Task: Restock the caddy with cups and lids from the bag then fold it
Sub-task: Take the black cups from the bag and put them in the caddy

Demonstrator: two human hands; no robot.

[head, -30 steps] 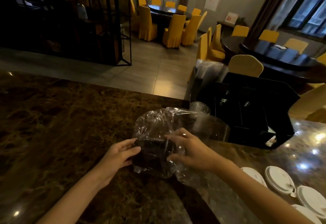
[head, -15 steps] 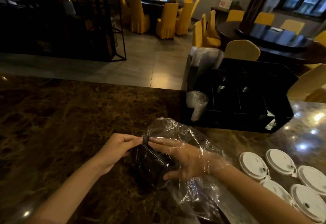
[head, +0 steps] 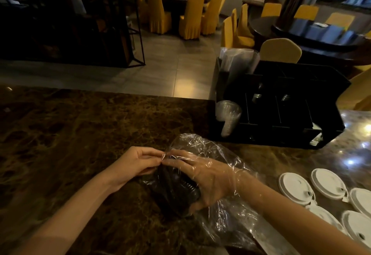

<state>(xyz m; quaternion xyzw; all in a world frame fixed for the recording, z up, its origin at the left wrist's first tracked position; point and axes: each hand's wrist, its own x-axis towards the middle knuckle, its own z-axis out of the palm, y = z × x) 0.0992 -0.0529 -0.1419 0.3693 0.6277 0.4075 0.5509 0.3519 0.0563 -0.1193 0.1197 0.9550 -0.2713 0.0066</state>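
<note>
A clear plastic bag (head: 226,220) lies on the dark marble counter (head: 70,134). My right hand (head: 208,180) is inside the bag, wrapped around a stack of black lids (head: 176,188). My left hand (head: 136,164) pinches the bag's edge at the left, touching the right fingertips. The black caddy (head: 297,112) stands at the back right, with a stack of clear cups (head: 228,116) tilted in its left front slot and more clear cups (head: 236,62) at its rear left. White lids (head: 295,188) lie loose on the counter at the right.
Beyond the counter's far edge are a tiled floor, round dark tables with yellow-covered chairs (head: 280,51) and a black metal shelf frame (head: 120,24). The left half of the counter holds nothing but reflections.
My right hand has gone deeper into the bag and closed round the black lids. The left hand now pinches the bag's edge. The view has tilted down.
</note>
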